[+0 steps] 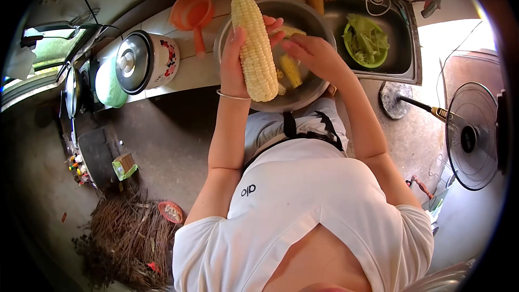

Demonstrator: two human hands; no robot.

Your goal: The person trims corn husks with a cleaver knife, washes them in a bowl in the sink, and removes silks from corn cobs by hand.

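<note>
Both arms (pixel 226 135) reach forward, elbows (pixel 226 171) slightly bent; the left hand (pixel 232 64) curls in a grip, while the right hand (pixel 313 54) angles inward, fingers (pixel 297 48) loosely extended.

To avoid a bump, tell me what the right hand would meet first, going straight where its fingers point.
Probably the fingertips of the left hand, which holds the large corn cob; depth is unclear, so the right hand might pass above or below them.
</note>
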